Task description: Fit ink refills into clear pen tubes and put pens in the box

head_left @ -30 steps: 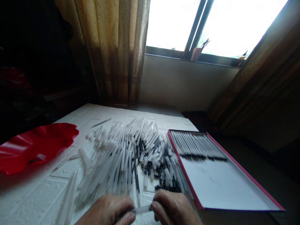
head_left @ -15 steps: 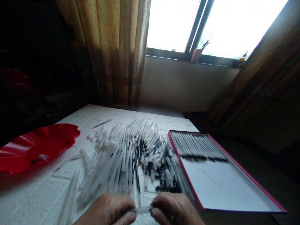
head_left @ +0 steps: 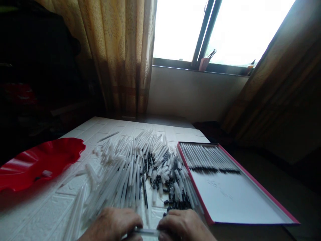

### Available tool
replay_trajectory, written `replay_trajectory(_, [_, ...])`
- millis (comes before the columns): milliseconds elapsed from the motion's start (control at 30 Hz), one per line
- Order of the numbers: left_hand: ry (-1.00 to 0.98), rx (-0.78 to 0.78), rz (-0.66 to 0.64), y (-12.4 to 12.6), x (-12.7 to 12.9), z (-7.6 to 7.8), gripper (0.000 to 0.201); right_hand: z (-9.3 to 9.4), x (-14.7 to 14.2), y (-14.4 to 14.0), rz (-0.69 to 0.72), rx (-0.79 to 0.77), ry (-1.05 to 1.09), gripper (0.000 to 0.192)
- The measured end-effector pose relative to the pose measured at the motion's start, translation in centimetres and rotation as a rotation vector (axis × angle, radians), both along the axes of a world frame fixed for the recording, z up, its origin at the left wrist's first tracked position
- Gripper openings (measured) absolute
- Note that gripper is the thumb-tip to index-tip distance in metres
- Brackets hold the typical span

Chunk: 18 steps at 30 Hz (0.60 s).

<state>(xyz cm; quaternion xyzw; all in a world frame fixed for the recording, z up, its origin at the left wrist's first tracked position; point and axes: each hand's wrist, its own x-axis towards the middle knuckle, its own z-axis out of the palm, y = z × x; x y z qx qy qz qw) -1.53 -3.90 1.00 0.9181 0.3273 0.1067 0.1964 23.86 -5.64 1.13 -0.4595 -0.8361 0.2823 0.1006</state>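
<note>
Both hands, L [head_left: 114,225] & R [head_left: 184,225], pinching clear pen tube [head_left: 146,231]; no legible writing.

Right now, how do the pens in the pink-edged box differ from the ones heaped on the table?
The pens in the box lie side by side in one neat row, all pointing the same way; the heap on the table is loose and crisscrossed, mixed with small black parts. The heap is far bigger. Both are slim and whitish.
</note>
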Motion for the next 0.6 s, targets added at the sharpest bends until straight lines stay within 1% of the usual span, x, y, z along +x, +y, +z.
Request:
replay_trajectory(67, [0.008,0.005,0.034,0.6,-0.2,-0.2,0.004,0.8,0.7,0.0,-0.040,0.010,-0.044,0.014])
replay_trajectory(167, [-0.068,0.021,0.059,1.1,-0.2,-0.7,0.004,1.5,1.0,-0.2,-0.046,-0.053,-0.093,0.016])
replay_trajectory(267, [-0.118,0.041,0.059,1.0,0.4,-1.2,0.008,1.4,0.2,-0.4,-0.025,-0.099,-0.099,0.026])
replay_trajectory(333, [-0.119,0.027,0.044,0.8,0.9,-1.3,0.009,1.1,-0.2,-0.6,-0.028,-0.077,-0.111,0.026])
replay_trajectory(400, [-0.125,-0.012,0.077,1.0,1.3,-0.7,0.008,0.9,-0.1,-0.7,-0.074,-0.012,-0.085,0.018])
replay_trajectory(500, [-0.084,-0.026,0.205,1.6,2.0,1.2,0.016,1.2,1.1,-0.7,-0.198,0.091,0.027,0.017])
replay_trajectory(533, [-0.021,-0.002,0.237,1.8,2.3,2.0,0.015,1.4,1.6,-0.6,-0.242,0.105,0.053,0.019])
replay_trajectory(567, [0.068,0.027,0.249,1.9,2.9,2.7,0.015,1.7,1.9,-0.6,-0.280,0.110,0.071,0.021])
replay_trajectory(600, [0.110,0.039,0.255,2.0,3.6,3.3,0.013,1.9,2.2,-0.6,-0.307,0.107,0.083,0.021])
